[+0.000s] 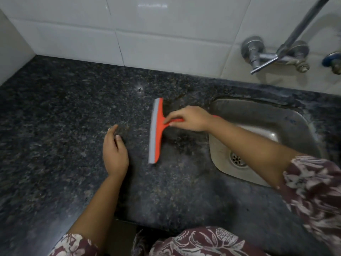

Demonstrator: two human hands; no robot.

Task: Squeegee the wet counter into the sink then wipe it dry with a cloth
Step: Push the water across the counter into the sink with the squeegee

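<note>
An orange squeegee (156, 130) with a grey rubber blade stands on the dark speckled granite counter (55, 117), blade side facing left. My right hand (188, 118) grips its orange handle from the sink side. My left hand (114, 154) hovers over the counter just left of the blade, fingers relaxed and holding nothing. The steel sink (262, 137) is set into the counter on the right, with its drain (238, 159) visible. No cloth is in view.
White tiled walls (147, 30) border the counter at the back and left. A chrome wall tap (276, 54) with a long spout hangs above the sink. The counter's front edge runs near my body at the bottom.
</note>
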